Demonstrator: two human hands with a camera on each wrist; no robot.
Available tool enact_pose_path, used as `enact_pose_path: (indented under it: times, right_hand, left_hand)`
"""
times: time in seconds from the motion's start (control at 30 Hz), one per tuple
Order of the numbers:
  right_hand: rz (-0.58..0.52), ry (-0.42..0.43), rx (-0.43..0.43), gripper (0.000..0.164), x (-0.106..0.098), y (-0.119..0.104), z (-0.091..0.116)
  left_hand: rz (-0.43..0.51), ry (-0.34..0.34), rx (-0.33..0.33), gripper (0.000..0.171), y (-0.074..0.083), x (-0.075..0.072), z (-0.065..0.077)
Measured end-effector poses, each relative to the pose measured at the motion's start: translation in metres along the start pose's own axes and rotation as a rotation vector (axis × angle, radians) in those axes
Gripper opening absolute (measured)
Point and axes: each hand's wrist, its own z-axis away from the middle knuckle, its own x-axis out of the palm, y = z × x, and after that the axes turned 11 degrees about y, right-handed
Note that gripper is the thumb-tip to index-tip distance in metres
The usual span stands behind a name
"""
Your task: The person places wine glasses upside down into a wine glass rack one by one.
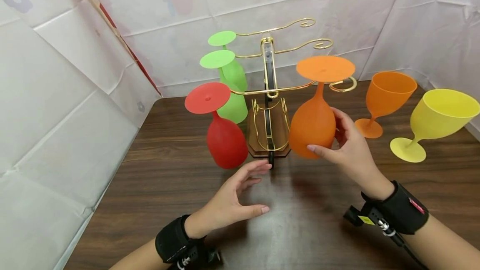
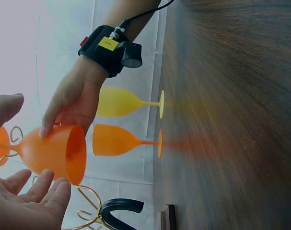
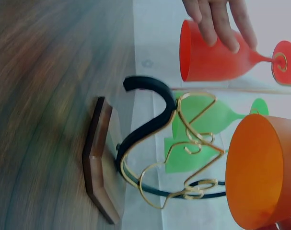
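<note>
An orange goblet (image 1: pixel 313 126) hangs upside down at the front right arm of a gold wire rack (image 1: pixel 271 91), its foot above the wire. My right hand (image 1: pixel 348 149) grips its bowl from the right side, thumb in front. The left hand (image 1: pixel 236 197) is held out with spread fingers and holds nothing, below a red goblet (image 1: pixel 226 143) that hangs upside down from the front left arm. Behind the red one, two green goblets (image 1: pixel 234 107) hang upside down on the left arms. In the right wrist view the orange bowl's opening (image 3: pixel 254 172) faces the table.
Upright on the table at the right stand a second orange goblet (image 1: pixel 388 91) and a yellow goblet (image 1: pixel 438 111). The rack has a wooden base (image 1: pixel 255 136) and a black curved stem (image 3: pixel 150 86). White patterned sheeting (image 1: pixel 180 7) lines the back and sides.
</note>
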Motion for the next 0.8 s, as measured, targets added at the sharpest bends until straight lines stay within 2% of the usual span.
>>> enact_pose_path:
  times: [0.2,0.37,0.63,0.8]
  right_hand:
    - [0.011,0.061,0.024,0.080,-0.008,0.004,-0.004]
    - [-0.031,0.095,0.042,0.077,-0.013,0.006,-0.004]
    - [-0.069,0.122,0.021,0.077,-0.018,0.008,-0.001]
    - [-0.074,0.109,0.028,0.080,-0.018,0.007,0.005]
  left_hand:
    - [0.006,-0.008,0.013,0.077,0.000,0.001,-0.001]
    - [0.002,-0.008,0.017,0.076,0.001,0.002,-0.001]
    - [0.006,-0.010,0.006,0.075,0.000,0.002,-0.001]
    - [0.008,-0.012,-0.001,0.075,0.000,0.002,-0.001]
